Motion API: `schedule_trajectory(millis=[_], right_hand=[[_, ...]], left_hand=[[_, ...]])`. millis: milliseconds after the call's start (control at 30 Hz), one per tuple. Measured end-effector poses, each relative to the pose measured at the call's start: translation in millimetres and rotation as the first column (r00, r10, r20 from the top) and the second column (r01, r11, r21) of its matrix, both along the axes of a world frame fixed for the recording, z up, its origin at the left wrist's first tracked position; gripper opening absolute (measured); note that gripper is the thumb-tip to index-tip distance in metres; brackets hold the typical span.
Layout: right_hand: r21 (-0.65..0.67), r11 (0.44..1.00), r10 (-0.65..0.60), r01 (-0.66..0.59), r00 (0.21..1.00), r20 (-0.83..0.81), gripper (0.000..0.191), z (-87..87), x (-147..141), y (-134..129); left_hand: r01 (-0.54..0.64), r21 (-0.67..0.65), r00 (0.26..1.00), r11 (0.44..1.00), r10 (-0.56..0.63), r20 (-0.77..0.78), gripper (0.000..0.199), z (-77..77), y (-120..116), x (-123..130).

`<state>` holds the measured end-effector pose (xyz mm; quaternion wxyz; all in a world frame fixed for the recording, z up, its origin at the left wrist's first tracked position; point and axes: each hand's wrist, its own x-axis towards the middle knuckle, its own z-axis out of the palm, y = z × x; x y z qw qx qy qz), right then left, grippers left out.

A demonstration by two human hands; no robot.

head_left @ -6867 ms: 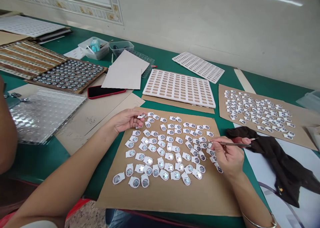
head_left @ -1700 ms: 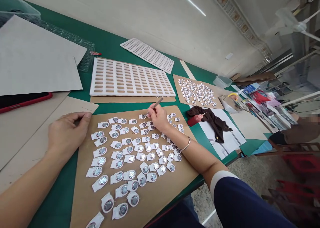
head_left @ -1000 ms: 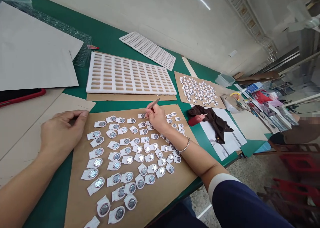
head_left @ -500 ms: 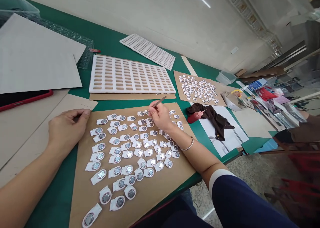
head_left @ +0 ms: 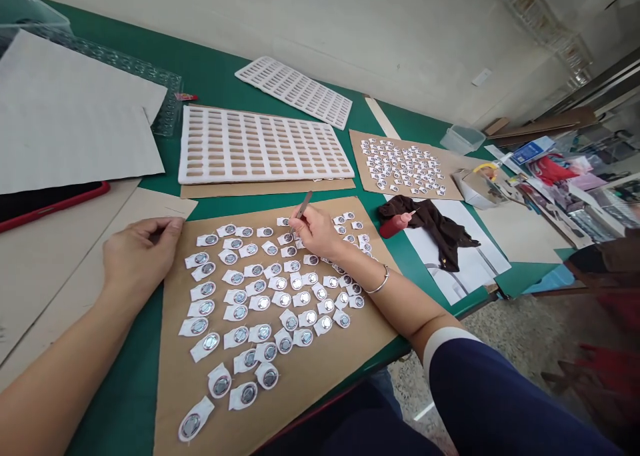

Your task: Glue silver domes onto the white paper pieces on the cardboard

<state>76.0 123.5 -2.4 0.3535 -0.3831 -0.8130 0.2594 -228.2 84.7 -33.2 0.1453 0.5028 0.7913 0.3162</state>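
My right hand (head_left: 316,231) grips a pair of metal tweezers (head_left: 303,206), held steeply with the tips down among small white fabric tabs near the far edge of a brown cardboard sheet (head_left: 350,359). Each tab carries a round, shiny metal disc (head_left: 191,426), and they lie in loose rows across the sheet. Part of the far rows is hidden by my right hand and forearm. At the sheet's left edge rests my left hand (head_left: 143,253), thumb pressed against curled fingers; whatever may be between them is hidden.
Beyond the sheet lie a white slotted tray (head_left: 267,143) and a second slotted panel (head_left: 295,93). Another cardboard (head_left: 357,156) bears similar tabs. To the right are a red squeeze bottle (head_left: 394,225) and dark brown cloth (head_left: 435,226). A red-edged device (head_left: 55,206) sits left, partly under grey board (head_left: 75,143).
My right hand has shifted slightly left and nearer over the tabs, and the tweezers now stand more upright. My left hand stays at the sheet's edge. The whole view has turned a little.
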Motion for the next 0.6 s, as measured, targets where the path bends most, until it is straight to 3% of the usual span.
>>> schedule_trajectory(millis=[367,600], right_hand=[[-0.143,0.989,-0.042,0.029,0.995,-0.089,0.009,-11.1,-2,1],[-0.217,0.976,-0.016,0.009,0.999,-0.029,0.011,9.0,-4,-1]], left_hand=[[0.015,0.002,1.0,1.0,-0.015,-0.014,0.042,0.4,-1,1],[0.014,-0.034,1.0,0.999,-0.014,0.002,0.042,4.2,-1,0]])
